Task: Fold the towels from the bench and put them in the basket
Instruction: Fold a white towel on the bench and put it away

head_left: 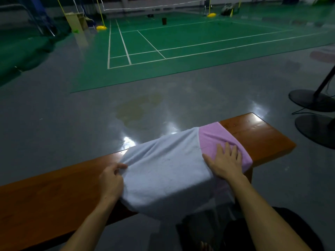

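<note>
A pale grey-white towel lies draped across the brown wooden bench, its near edge hanging over the front. Under its right side lies a pink towel. My left hand pinches the white towel's left edge between thumb and fingers. My right hand lies flat with fingers spread, pressing where the white towel meets the pink one. No basket is in view.
Two black round stand bases with a slanted pole stand on the grey floor to the right of the bench. Beyond the bench lies a green badminton court with white lines, yellow net posts and a net.
</note>
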`<state>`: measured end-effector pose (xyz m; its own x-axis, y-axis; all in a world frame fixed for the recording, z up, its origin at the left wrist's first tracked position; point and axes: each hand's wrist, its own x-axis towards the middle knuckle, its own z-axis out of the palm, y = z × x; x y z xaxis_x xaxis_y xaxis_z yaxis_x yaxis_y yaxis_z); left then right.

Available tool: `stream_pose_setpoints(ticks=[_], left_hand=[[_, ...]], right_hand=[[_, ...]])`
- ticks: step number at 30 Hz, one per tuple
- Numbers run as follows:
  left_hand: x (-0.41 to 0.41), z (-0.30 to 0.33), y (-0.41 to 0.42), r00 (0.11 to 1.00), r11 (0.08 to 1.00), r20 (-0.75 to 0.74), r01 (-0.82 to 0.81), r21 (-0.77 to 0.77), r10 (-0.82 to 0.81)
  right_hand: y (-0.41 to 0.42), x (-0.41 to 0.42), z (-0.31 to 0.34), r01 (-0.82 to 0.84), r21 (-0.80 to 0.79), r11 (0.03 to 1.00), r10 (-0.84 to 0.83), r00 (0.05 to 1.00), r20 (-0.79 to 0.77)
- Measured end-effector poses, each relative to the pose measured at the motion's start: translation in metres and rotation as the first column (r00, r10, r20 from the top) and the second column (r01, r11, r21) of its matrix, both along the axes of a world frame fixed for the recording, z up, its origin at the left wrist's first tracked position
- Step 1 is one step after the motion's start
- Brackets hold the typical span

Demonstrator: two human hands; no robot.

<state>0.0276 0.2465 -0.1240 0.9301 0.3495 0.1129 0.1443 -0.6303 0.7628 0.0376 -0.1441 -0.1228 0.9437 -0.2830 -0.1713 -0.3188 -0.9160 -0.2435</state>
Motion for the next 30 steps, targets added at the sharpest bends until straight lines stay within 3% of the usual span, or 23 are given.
stream_pose_setpoints(ticks=[6, 8, 10, 13, 16, 30], left_hand=[[-0.033, -0.004, 0.062, 0.996, 0.929, -0.060, -0.041, 0.368, 0.067], [-0.036, -0.007, 0.060, 0.995, 0.844, -0.038, -0.054, 0.533, 0.088], [-0.034, -0.008, 0.044, 1.000, 0.795, -0.003, 0.008, 0.606, -0.008], [-0.031, -0.015, 0.008, 0.971, 0.775, -0.127, 0.238, 0.586, -0.202], [-0.031, -0.026, -0.001, 0.922, 0.764, -0.329, 0.360, 0.535, -0.204], [-0.076, -0.030, 0.128, 0.950, 0.738, -0.308, 0.242, 0.629, -0.048]], right_hand=[[0.012, 0.005, 0.004, -0.007, -0.086, 0.996, 0.001, 0.998, -0.069], [0.033, 0.003, 0.010, -0.064, -0.141, 0.988, 0.071, 0.996, 0.051], [0.062, 0.000, 0.013, -0.176, -0.118, 0.977, 0.199, 0.954, 0.223], [0.108, -0.009, 0.007, -0.343, 0.085, 0.936, 0.294, 0.889, 0.351], [0.123, -0.013, -0.009, -0.405, 0.106, 0.908, 0.368, 0.893, 0.260], [0.107, -0.004, -0.014, -0.435, -0.136, 0.890, 0.438, 0.899, -0.004]])
